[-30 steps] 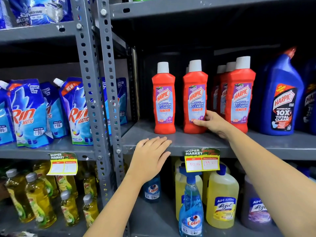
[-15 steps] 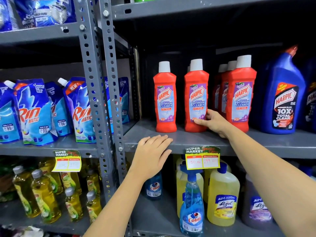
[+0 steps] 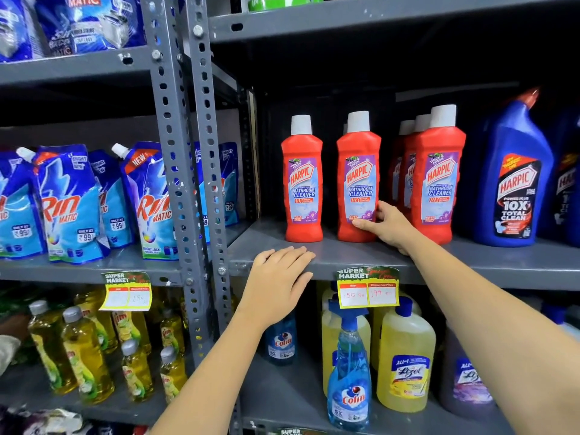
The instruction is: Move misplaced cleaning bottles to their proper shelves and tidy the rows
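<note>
We cannot read the handwritten prices on the yellow shelf tag (image 3: pixel 367 291) just below our right wrist, and the shelf behind the red bottles is too dark to make out. The blue Harpic bottles (image 3: pixel 513 180) far right of our right hand are partly cut off by the frame edge, and the red bottles behind the cluster (image 3: pixel 437 180) beside that hand show only caps and slivers of label.

Our right hand (image 3: pixel 387 224) curls around the lower right side of a red Harpic bathroom cleaner bottle (image 3: pixel 358 180), thumb across the front near the base and fingers hidden behind it. The bottle stands upright on the grey shelf (image 3: pixel 486 265), white cap on, purple label facing us. Just left of it, a little apart, stands a second red bottle (image 3: pixel 302 180), directly above our left hand (image 3: pixel 279 279).

Our left hand lies flat and open, palm down on the shelf's front edge, fingers together, holding nothing.
</note>
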Available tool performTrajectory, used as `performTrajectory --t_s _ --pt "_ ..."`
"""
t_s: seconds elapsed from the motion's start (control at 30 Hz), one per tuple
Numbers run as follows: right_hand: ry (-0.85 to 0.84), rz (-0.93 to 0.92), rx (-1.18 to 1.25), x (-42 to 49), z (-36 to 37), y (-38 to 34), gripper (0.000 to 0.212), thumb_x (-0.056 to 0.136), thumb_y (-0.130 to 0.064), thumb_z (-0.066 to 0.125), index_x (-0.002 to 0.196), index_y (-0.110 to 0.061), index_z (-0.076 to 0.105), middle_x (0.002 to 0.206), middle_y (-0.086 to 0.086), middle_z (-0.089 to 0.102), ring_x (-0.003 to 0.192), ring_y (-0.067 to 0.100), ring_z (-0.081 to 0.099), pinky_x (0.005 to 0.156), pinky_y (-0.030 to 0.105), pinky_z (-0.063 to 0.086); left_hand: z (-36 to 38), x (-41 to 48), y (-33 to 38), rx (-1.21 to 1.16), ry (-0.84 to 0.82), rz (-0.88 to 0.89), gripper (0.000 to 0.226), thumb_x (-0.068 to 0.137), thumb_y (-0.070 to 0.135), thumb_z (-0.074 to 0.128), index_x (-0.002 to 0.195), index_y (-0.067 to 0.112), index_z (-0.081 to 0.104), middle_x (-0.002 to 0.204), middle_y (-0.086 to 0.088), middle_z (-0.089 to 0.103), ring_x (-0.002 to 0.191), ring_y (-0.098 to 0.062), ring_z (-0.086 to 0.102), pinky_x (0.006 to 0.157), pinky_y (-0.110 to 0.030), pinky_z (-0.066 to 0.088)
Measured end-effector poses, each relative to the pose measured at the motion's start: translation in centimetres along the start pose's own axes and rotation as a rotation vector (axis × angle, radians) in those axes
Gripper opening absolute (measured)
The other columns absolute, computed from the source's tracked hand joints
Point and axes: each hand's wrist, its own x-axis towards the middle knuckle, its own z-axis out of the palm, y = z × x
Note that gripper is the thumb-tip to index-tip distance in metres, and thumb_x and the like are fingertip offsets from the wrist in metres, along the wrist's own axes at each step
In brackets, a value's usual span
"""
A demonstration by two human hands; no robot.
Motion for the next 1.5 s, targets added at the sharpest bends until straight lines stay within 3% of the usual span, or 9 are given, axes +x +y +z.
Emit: performTrajectory --t_s 0.33,0.53,0.67,0.87,1.03,1.13,1.2,1.3,1.5 --pt "0.142 -0.070 -0.245 -0.7 0.1 -0.6 0.072 0.076 -0.031 0.083 0.135 -0.007 0.048 0.125 0.004 0.061 0.117 0.019 0.057 0.095 0.028 0.043 0.0 -0.1 -0.1 0.008 -0.012 0.008 0.037 0.100 0.039 0.040 0.131 0.025 0.054 0.134 0.005 0.058 0.126 -0.016 0.049 0.104 -0.038 0.031" --pt "0.709 -0.612 -0.236 -4.8 0.5 -3.7 0.040 0.087 -0.033 0.065 0.116 -0.006 0.062 0.102 0.012 0.065 0.094 0.023 0.062 0.078 0.039 0.053 -0.1 -1.0 1.0 0.025 -0.014 -0.054 0.051 0.101 0.045 0.027 0.143 0.020 0.042 0.150 -0.002 0.042 0.141 -0.020 0.029 0.115 -0.054 0.010" --pt "0.752 -0.778 -0.102 -12.1 1.5 -2.6 0.022 0.091 -0.014 0.060 0.102 0.005 0.063 0.090 0.020 0.063 0.080 0.027 0.060 0.074 0.032 0.051 0.3 -5.0 1.9 0.052 -0.035 -0.092 0.057 0.102 0.045 0.025 0.151 0.017 0.025 0.160 -0.007 0.015 0.148 -0.023 0.004 0.116 -0.055 0.001" --pt "0.519 -0.471 -0.162 -19.7 4.4 7.3 0.021 0.086 -0.025 0.057 0.090 -0.005 0.064 0.078 0.005 0.061 0.069 0.011 0.056 0.067 0.027 0.048 6.4 -17.3 2.1 -0.112 -0.410 -0.187 0.060 0.101 0.055 0.012 0.151 0.024 0.025 0.162 0.003 0.003 0.147 -0.017 -0.009 0.116 -0.053 0.007" --pt "0.097 -0.047 -0.400 -19.9 6.5 14.6 0.049 0.077 -0.050 0.059 0.114 -0.017 0.064 0.091 -0.007 0.070 0.076 0.009 0.064 0.072 0.038 0.056 11.5 -23.0 2.3 -0.209 -0.744 -0.287 0.082 0.085 0.071 -0.003 0.153 0.028 0.012 0.156 0.009 -0.013 0.139 -0.011 -0.024 0.119 -0.045 0.002" --pt "-0.156 0.156 -0.456 -19.4 7.5 16.2 0.060 0.079 -0.042 0.076 0.130 -0.022 0.053 0.105 -0.013 0.063 0.083 0.002 0.062 0.072 0.022 0.051 13.5 -24.4 2.3 -0.215 -0.824 -0.294 0.072 0.092 0.067 0.009 0.153 0.029 0.006 0.153 0.011 -0.014 0.141 -0.010 -0.018 0.115 -0.037 -0.008" --pt "-0.248 0.235 -0.391 -19.4 8.2 17.3 0.065 0.074 -0.039 0.082 0.128 -0.027 0.047 0.110 -0.013 0.063 0.088 -0.004 0.061 0.075 0.014 0.050 14.4 -25.7 2.1 -0.183 -0.833 -0.290 0.066 0.097 0.064 0.020 0.152 0.027 0.018 0.154 0.009 0.000 0.146 -0.014 0.006 0.115 -0.035 -0.002" --pt "-0.231 0.259 -0.360 -19.6 9.1 19.2 0.073 0.070 -0.039 0.085 0.130 -0.030 0.045 0.114 -0.011 0.067 0.104 0.010 0.067 0.092 0.037 0.055 15.4 -27.3 1.9 -0.144 -0.866 -0.281 0.064 0.098 0.063 0.027 0.145 0.021 0.040 0.151 0.001 0.033 0.137 -0.022 0.038 0.108 -0.042 0.016" --pt "-0.133 0.271 -0.363 -20.3 11.1 19.0 0.076 0.071 -0.035 0.085 0.134 -0.020 0.047 0.115 0.000 0.072 0.104 0.021 0.070 0.087 0.044 0.057 15.7 -27.7 2.2 -0.141 -0.824 -0.240 0.068 0.098 0.063 0.024 0.147 0.017 0.036 0.153 -0.007 0.036 0.140 -0.026 0.032 0.108 -0.047 0.015"
